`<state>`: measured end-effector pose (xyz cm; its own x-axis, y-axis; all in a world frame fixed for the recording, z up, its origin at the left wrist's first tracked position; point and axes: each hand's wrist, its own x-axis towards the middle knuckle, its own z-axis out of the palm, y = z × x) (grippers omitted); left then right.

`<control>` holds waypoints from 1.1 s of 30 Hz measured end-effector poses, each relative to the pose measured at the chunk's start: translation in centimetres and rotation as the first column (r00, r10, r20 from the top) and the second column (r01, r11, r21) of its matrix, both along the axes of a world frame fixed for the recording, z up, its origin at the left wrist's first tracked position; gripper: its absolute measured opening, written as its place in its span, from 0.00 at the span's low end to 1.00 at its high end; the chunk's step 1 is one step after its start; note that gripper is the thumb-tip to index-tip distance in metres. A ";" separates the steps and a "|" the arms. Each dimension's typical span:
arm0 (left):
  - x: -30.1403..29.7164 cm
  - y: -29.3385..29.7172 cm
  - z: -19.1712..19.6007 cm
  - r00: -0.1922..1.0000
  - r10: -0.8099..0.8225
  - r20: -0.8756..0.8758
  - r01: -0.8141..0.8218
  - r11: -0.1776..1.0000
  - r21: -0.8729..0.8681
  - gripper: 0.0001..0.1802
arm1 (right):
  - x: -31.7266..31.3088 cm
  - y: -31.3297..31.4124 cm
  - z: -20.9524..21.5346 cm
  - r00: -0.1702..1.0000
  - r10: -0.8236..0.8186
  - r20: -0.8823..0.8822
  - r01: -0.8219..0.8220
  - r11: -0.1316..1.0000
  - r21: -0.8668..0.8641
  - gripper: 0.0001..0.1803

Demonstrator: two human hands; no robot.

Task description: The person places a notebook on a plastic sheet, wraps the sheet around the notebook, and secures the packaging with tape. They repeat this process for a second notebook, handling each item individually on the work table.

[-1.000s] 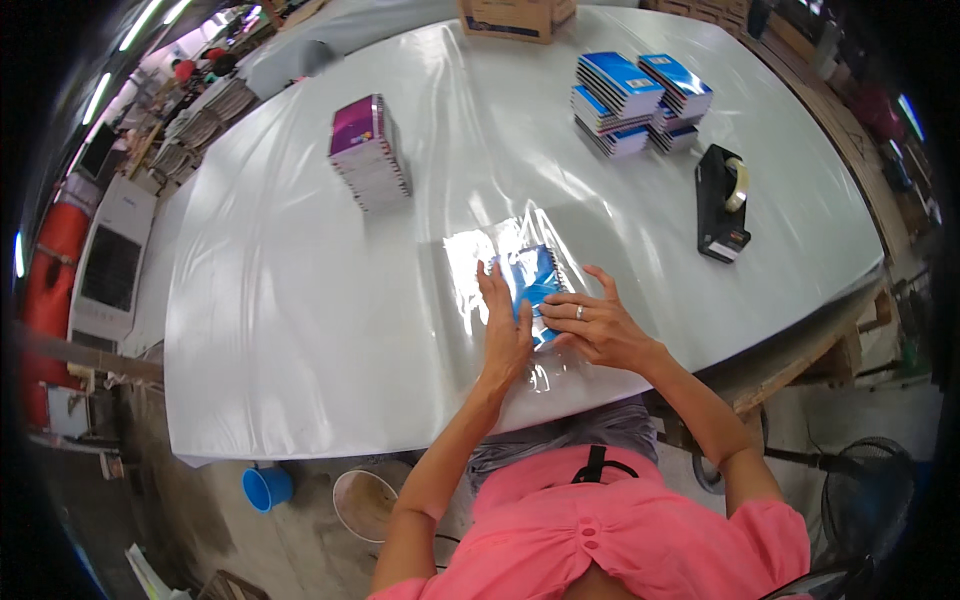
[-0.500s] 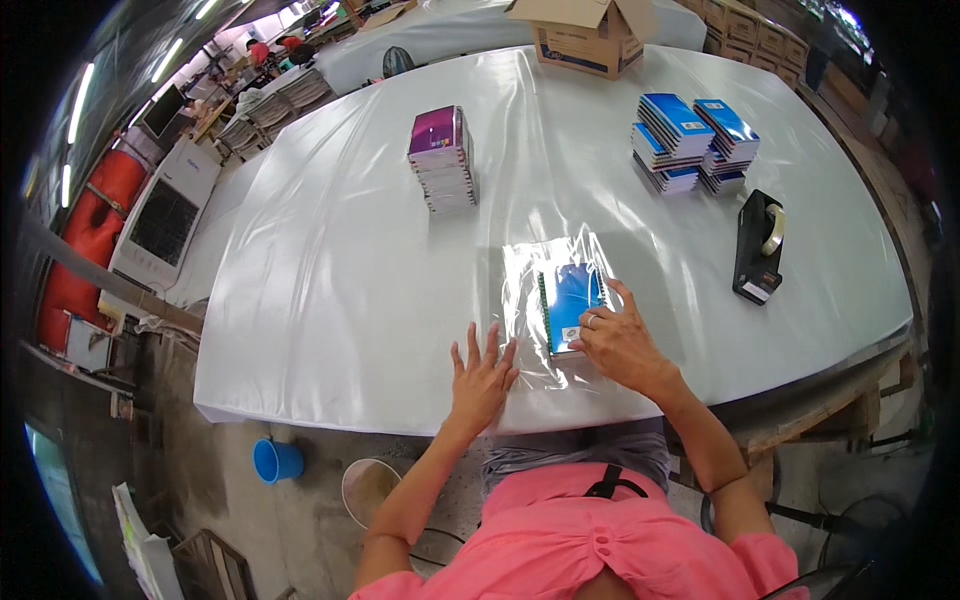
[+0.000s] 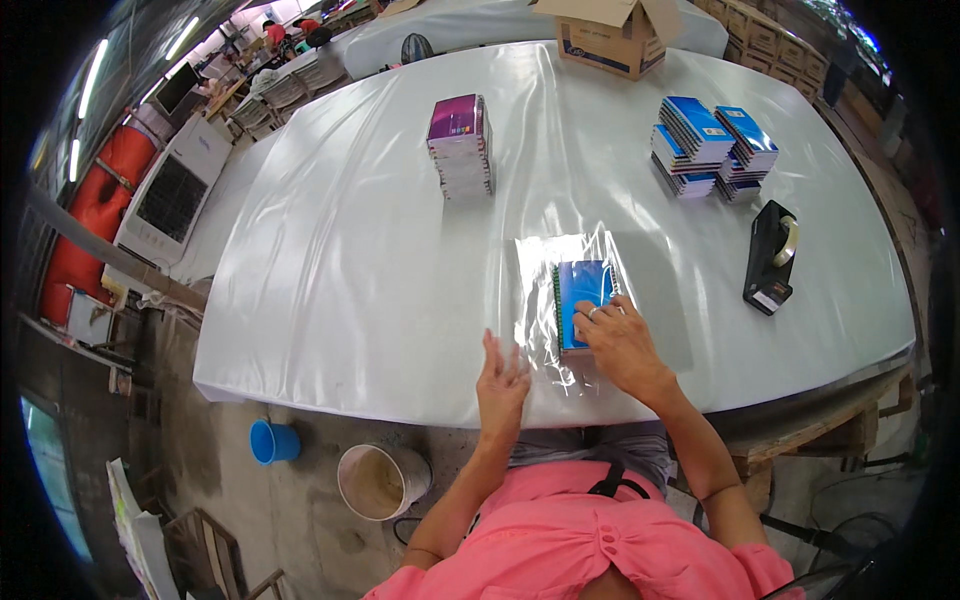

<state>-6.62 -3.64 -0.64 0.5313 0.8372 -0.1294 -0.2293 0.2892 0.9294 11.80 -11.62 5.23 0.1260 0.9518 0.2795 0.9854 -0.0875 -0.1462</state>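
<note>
A small blue spiral notebook [image 3: 577,285] lies on a shiny clear plastic sheet [image 3: 538,310] near the front of the white-covered table. My right hand [image 3: 620,345] bends its fingers over the notebook's right side and touches its cover, hiding the lower right part. My left hand [image 3: 503,385] is at the plastic's lower left edge, somewhat blurred, with its fingers apart and nothing visible in them. Whether it touches the plastic I cannot tell.
A stack of purple notebooks [image 3: 460,150] stands farther back. Piles of blue notebooks [image 3: 700,140] and a black tape dispenser [image 3: 768,262] sit at the right. An open cardboard box [image 3: 605,48] is at the far edge. A blue bucket [image 3: 274,442] and whitish bucket [image 3: 415,475] stand below.
My left hand has lifted and turned sideways from lying spread flat on the table. My right hand's fingers have drawn in over the notebook. The whole view has shifted slightly.
</note>
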 end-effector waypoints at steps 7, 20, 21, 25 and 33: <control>3.5 -2.0 2.8 0.980 -0.198 -0.033 0.201 0.964 0.174 0.49 | -0.5 0.6 1.9 0.989 -0.094 -0.112 0.077 0.986 -0.146 0.12; 4.3 -2.8 0.9 0.962 -0.200 0.188 0.210 0.977 -0.034 0.53 | -1.8 2.9 -0.8 0.947 -0.322 0.010 0.322 0.945 -0.059 0.05; 4.2 -2.4 1.7 0.969 -0.187 0.161 0.203 0.975 -0.091 0.52 | -1.3 2.5 -0.8 0.948 -0.319 -0.005 0.318 0.947 -0.033 0.06; 4.8 3.4 1.9 0.989 -0.144 -0.026 0.143 0.925 0.352 0.45 | -1.2 1.8 1.0 0.926 -0.372 -0.068 0.355 0.916 -0.186 0.09; 15.9 12.6 8.8 0.575 0.057 -0.816 0.717 -0.516 0.469 0.29 | -0.7 1.2 -0.3 0.909 -0.377 -0.178 0.367 0.926 -0.088 0.09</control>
